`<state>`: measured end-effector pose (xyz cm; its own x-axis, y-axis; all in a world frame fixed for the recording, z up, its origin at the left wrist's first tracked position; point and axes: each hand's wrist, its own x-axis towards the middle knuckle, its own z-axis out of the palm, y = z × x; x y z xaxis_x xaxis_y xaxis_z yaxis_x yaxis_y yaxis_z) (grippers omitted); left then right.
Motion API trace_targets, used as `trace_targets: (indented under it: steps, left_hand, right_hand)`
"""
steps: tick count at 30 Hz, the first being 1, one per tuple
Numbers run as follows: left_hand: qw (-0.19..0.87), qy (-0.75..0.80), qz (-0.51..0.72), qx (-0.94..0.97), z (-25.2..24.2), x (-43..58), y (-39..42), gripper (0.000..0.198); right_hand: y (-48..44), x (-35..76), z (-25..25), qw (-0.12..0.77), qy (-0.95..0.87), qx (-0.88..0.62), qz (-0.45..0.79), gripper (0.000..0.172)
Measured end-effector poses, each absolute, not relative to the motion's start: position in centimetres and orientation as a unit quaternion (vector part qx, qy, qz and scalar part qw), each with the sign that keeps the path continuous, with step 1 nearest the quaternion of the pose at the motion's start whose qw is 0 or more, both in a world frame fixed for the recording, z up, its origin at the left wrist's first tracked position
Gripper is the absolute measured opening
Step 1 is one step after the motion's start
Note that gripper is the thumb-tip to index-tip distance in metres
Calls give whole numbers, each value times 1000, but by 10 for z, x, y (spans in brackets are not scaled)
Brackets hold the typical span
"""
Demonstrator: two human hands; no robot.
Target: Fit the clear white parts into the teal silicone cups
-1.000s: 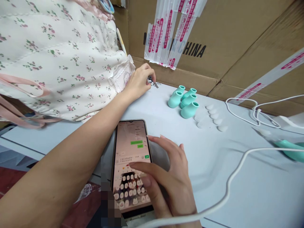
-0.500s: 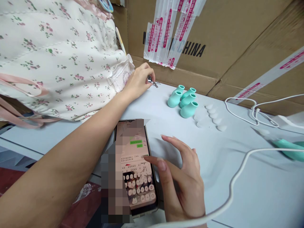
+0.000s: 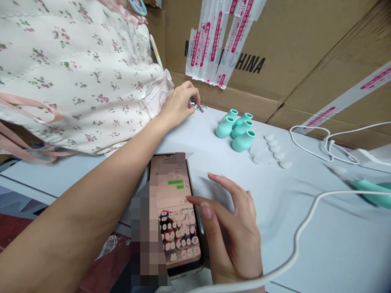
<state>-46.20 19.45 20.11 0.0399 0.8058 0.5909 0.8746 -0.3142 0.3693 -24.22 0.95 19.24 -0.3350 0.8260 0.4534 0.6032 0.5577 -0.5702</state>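
My left hand (image 3: 179, 106) reaches far across the white table (image 3: 320, 244), its fingers pinched on a small metal object (image 3: 198, 107) beside a floral fabric bag (image 3: 76, 77). My right hand (image 3: 233, 234) rests near the front edge with fingers spread. Its index fingertip touches the right side of a phone (image 3: 177, 211) that lies flat with a chat and keyboard on its screen. Part of the phone is pixelated.
Several teal silicone caps (image 3: 236, 129) lie on their sides at mid-table, with several small white oval pads (image 3: 275, 150) to their right. White cables (image 3: 308, 228) cross the right side near a teal device (image 3: 371, 191). Taped cardboard boxes (image 3: 290, 44) wall the back.
My right hand has slid to the right off the keyboard area, so the index finger now touches the phone's right side. My left hand has stayed put.
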Motion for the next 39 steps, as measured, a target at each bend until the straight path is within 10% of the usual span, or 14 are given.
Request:
trace_targets:
  steps: [16,28,39]
  left_hand:
    - [40,-572,-388,-722,199,-464,198,12]
    - [28,-563,-387,-730,203,-460,194,10]
    - [5,-563,-390,-729,200,-462,196,9]
  right_hand:
    - [9,-246,198,311,-868,-335,195,18]
    - [12,-227,189,512,-755,-361,195,12]
    - [8,-247,200,315,-866,-346,175,17]
